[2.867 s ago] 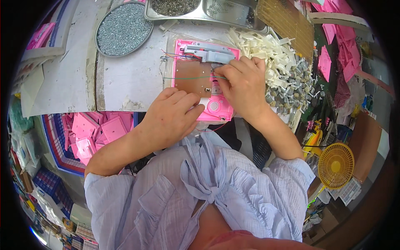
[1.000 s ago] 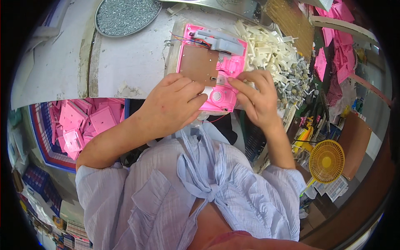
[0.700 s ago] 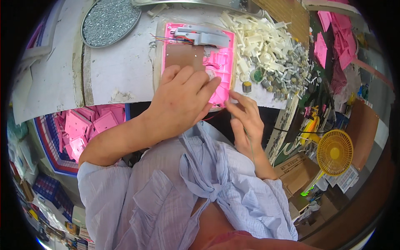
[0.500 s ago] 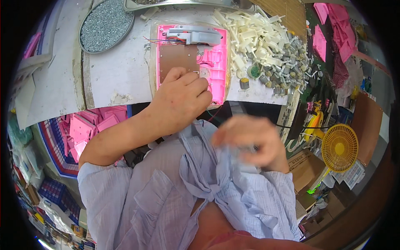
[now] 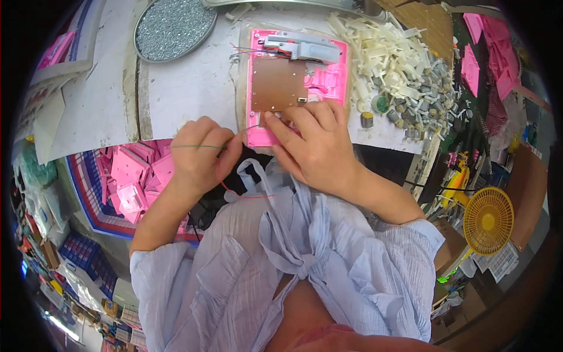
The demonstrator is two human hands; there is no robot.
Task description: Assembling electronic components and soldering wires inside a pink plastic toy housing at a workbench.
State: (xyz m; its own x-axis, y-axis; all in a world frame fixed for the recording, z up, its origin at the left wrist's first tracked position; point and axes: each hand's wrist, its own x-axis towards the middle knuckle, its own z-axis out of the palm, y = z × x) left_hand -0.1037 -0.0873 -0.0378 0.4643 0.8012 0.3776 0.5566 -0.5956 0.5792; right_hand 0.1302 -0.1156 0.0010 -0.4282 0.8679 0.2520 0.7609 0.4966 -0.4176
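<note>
While the left hand (image 5: 201, 154) is pinching a green wire (image 5: 196, 146) off the pink housing (image 5: 261, 138), which is lying left of the cream plastic parts (image 5: 387, 58), the right hand (image 5: 321, 146) is touching the circuit board (image 5: 278, 82), probably steadying it, though I can't tell if it's gripping.

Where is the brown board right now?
In the head view, the brown board lies in the left part of the pink case, just below the grey piece, with the right hand at its lower edge.
</note>
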